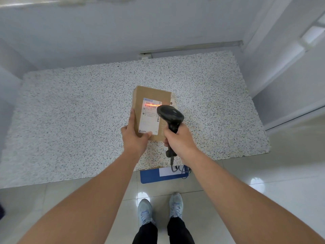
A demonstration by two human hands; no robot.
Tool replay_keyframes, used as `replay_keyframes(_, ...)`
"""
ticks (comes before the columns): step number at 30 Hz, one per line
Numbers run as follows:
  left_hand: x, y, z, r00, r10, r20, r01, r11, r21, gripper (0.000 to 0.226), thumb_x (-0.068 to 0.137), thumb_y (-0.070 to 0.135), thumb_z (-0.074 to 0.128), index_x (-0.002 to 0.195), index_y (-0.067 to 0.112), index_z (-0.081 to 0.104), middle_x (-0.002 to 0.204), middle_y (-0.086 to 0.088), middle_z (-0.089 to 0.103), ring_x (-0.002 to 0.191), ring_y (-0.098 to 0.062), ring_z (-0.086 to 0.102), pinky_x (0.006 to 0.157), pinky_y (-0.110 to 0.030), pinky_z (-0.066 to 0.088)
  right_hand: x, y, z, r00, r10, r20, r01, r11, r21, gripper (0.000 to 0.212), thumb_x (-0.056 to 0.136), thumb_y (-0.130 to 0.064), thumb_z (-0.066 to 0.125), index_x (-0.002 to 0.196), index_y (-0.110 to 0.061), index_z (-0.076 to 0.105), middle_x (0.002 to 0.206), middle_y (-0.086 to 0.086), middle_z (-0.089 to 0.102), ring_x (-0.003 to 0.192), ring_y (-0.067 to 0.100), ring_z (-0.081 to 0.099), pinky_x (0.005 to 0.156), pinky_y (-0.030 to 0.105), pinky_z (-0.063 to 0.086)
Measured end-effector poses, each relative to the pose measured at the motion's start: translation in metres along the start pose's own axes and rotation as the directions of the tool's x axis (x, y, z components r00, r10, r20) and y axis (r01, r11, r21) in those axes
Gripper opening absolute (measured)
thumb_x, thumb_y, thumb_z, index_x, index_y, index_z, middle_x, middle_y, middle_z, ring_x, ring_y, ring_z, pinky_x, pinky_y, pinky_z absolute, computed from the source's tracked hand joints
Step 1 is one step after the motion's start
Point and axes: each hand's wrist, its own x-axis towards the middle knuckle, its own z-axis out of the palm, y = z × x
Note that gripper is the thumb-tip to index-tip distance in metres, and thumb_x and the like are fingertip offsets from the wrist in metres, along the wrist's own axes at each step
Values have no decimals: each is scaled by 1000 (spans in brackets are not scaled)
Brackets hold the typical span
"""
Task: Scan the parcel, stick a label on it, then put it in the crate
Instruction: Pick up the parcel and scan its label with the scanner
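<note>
Table: speckled stone top (70, 106), against white wall (123, 32).
Floor: glossy pale tiles (263, 191).
Underneath: blue mat (151, 176).

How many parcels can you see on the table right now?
1. A single brown parcel sits near the table's middle, steadied by the left hand while the right hand aims the scanner at it. No others show.

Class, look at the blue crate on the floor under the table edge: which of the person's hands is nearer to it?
Right. The right hand, gripping the scanner, sits almost directly above the blue crate. The left hand, holding the parcel, is farther to the left.
</note>
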Motion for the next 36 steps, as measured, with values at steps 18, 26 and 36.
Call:
replay_keyframes(18, 4, 9, 3, 998, -60, -31, 61, 998, 20, 110, 82, 7, 80, 156, 56, 16, 128, -6, 41, 106, -19, 54, 92, -45, 57, -2, -3, -5, 996, 90, 20, -91, 992, 88, 6, 94, -19, 59, 95, -15, 63, 66, -2, 62, 58, 7, 67, 64, 27, 59)
replay_keyframes(26, 1, 15, 4, 994, -104, -25, 104, 994, 17, 110, 82, 6, 81, 155, 57, 16, 128, -7, 40, 108, -25, 58, 92, -51, 58, -9, -6, -11, 995, 90, 49, -97, 983, 154, 7, 94, -20, 61, 95, -15, 66, 60, -6, 62, 62, 10, 68, 71, 31, 63)
replay_keyframes(36, 4, 10, 0, 991, -133, -5, 133, 989, -65, 108, 82, 5, 81, 156, 54, 19, 144, -2, 45, 116, -15, 50, 99, -38, 49, 3, 3, -24, 995, 7, -102, -20, 992, -127, 30, 94, -16, 66, 117, -23, 48, 96, 4, 67, 75, 16, 70, 52, 22, 54)
